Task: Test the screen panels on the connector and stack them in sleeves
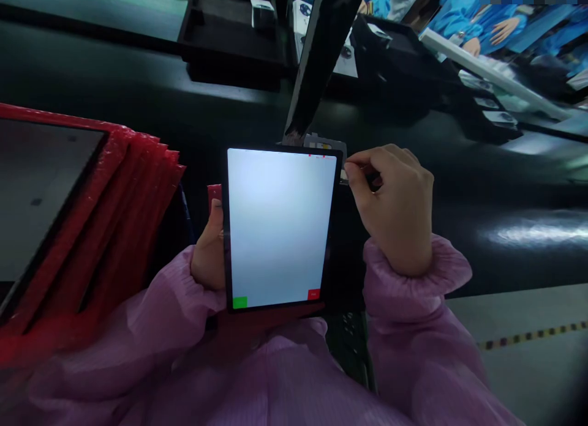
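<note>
A tablet [278, 227] with a lit white screen stands upright in front of me, with a green button at its lower left and a red one at its lower right. My left hand [209, 248] grips its left edge, thumb on the bezel. My right hand [395, 205] is curled at the tablet's upper right corner, with the fingertips pinched on a small part there that I cannot make out. Both arms wear pink sleeves.
A stack of red trays [114, 230] holding a dark tablet lies at my left. A black post [316, 65] rises behind the tablet. Black trays [229, 40] sit across a dark belt. People in blue coats [482, 22] work at the far right.
</note>
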Available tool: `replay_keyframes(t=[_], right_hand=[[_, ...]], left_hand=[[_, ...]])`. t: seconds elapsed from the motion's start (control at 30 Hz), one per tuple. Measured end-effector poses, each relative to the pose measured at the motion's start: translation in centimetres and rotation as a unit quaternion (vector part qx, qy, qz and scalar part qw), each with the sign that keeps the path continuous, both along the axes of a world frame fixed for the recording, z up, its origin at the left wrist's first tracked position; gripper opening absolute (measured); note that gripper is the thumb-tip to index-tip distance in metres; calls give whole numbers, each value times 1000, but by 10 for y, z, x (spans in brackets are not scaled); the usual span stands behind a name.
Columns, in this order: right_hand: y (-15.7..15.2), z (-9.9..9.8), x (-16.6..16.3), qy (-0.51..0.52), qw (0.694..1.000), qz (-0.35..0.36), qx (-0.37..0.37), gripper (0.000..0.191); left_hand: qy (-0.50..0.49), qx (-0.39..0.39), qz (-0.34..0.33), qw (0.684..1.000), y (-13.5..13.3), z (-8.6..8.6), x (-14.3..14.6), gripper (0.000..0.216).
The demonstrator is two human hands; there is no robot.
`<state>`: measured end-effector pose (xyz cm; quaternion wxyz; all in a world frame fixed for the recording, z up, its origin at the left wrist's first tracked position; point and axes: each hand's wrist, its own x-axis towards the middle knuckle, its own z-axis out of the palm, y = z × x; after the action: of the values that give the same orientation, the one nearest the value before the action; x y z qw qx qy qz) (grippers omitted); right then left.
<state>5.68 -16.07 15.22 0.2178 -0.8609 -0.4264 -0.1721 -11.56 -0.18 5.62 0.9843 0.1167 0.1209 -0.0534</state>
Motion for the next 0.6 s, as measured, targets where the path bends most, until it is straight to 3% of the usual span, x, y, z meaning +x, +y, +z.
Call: replay_keyframes(t=[0.13, 0.23, 0.3, 0.43, 0.5, 0.6], right_hand=[[2, 1, -5, -19, 1000, 18, 14, 17], [-2, 11, -7, 42, 989, 144, 4, 12], [-8, 21, -9, 126, 950, 285, -38, 10], [-24, 36, -11, 236, 818, 505, -140, 12], [-29, 41, -11, 245, 781, 545, -182, 14], [-33, 44, -10, 243, 769, 551, -215, 18]], left_hand=[[6, -4, 11, 1000, 1, 2, 1, 80], [21, 0, 34, 999, 0, 7, 5, 77], [18, -1, 47, 999, -2, 9, 7, 76], [-9, -4, 13, 1000, -5, 8, 8, 86], [-50, -19, -10, 999, -4, 3, 6, 87], [-116, -53, -28, 991, 1, -6, 1, 76]])
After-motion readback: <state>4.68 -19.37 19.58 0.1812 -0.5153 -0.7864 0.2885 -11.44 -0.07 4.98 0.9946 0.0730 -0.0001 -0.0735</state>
